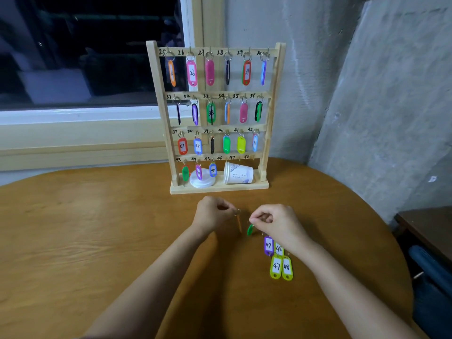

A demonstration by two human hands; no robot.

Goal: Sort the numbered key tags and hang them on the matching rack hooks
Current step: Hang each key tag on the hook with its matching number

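A wooden key rack (265,108) stands at the table's far side, with hooks numbered 25 to 48. Tags hang on hooks 25 through 45; hooks 46, 47 and 48 are bare. My left hand (212,214) pinches the ring of an orange tag (239,222) that hangs edge-on just above the table. My right hand (274,225) pinches a green tag (250,230) beside it. Under my right wrist lie a purple tag 47 (268,245), a yellow-green tag 48 (279,249), a yellow-green 47 (276,266) and a yellow-green 48 (287,267).
A paper cup (238,173) lies on its side on the rack's base, next to a white lid (203,182). The round wooden table (97,241) has a window behind it on the left and a grey wall on the right. A dark cabinet (428,228) stands at the right.
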